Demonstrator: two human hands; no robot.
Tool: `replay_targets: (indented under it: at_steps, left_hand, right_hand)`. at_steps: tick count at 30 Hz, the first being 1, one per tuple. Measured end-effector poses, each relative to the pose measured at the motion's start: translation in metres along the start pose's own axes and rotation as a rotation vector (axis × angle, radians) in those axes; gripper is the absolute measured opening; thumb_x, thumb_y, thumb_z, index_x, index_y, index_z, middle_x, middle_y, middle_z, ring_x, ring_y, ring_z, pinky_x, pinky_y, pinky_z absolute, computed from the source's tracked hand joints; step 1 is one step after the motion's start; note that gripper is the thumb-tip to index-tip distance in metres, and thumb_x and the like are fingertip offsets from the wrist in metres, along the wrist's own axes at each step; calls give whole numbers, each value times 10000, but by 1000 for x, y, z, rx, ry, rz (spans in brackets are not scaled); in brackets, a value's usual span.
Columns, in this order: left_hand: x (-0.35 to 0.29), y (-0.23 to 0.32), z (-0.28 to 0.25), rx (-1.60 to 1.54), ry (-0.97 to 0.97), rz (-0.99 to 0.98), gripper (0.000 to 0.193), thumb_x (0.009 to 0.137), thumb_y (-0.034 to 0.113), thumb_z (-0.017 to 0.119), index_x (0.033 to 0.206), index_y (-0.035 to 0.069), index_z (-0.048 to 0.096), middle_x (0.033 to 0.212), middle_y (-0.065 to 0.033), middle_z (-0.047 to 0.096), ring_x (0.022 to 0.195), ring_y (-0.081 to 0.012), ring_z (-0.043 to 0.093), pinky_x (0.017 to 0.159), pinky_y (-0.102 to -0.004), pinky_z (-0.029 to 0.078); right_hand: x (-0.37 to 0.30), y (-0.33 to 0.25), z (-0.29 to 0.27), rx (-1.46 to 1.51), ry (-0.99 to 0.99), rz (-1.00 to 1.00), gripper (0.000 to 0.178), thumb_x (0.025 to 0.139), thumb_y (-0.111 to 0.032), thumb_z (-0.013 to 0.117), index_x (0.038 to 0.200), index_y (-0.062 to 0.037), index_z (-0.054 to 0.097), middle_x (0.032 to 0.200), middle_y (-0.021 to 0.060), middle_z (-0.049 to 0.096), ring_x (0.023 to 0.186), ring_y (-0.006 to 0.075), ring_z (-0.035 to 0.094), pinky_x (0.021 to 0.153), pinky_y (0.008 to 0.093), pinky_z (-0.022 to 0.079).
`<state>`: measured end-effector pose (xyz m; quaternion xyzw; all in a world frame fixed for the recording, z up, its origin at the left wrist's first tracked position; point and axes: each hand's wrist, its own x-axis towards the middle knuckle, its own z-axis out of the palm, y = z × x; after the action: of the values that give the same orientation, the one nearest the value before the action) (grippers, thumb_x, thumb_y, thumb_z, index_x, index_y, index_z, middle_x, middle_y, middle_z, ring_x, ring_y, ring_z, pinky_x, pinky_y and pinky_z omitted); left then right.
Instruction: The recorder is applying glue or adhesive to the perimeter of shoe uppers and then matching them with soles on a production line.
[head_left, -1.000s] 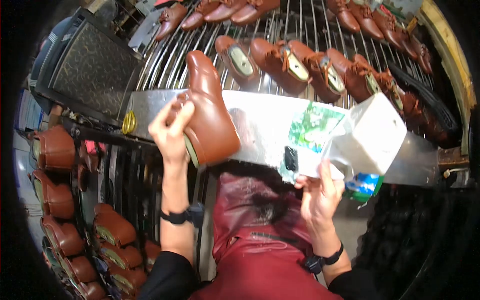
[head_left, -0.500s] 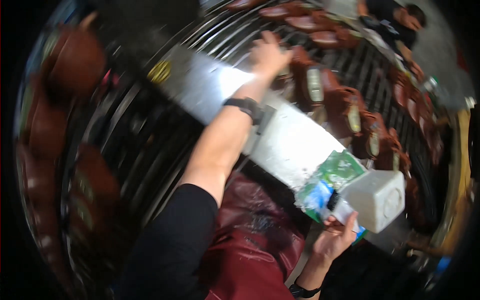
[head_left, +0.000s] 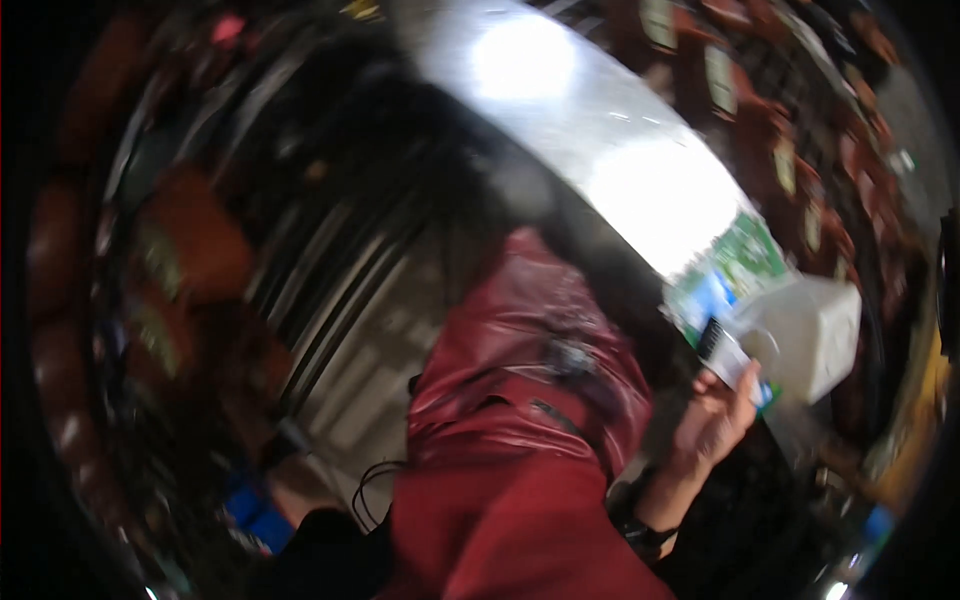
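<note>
On the right, my right hand is closed around a small white brush-like tool with black bristles. It is held beside a white plastic container, which lies tilted on green and blue plastic wrapping. My left hand is low on the left, dark and smeared by motion, close to brown leather shoes on a rack. Whether it touches or grips one cannot be made out.
A shiny metal plate runs diagonally over the rack rails. More brown shoes line its far right side. A dark red apron covers my front. Something blue lies near my left forearm.
My left hand has left the shoes beyond the metal plate and swung down to the lower left. My view has shifted too. The right hand keeps its hold on the white tool.
</note>
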<state>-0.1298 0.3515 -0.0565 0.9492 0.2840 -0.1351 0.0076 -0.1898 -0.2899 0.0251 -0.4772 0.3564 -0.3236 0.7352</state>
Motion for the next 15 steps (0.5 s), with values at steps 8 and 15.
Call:
replay_targets:
  at_steps: [8, 15]
  left_hand:
    - [-79, 39, 47, -1179, -225, 117, 474, 1004, 290, 667, 1341, -42, 677, 1196, -178, 749, 1040, -256, 715, 968, -430, 559]
    - [-64, 342, 32, -886, 962, 1196, 630, 1042, 277, 660, 1549, -26, 440, 1483, -206, 577, 1247, -282, 653, 1048, -447, 547]
  right_hand:
    - [9, -2, -40, -119, 288, -425, 217, 1025, -154, 715, 1106, 40, 666, 894, 159, 732, 616, 227, 700, 530, 319, 570]
    - [25, 14, -46, -487, 242, -476, 167, 1003, -118, 749, 1063, 35, 722, 817, 54, 722, 608, 89, 646, 554, 222, 520]
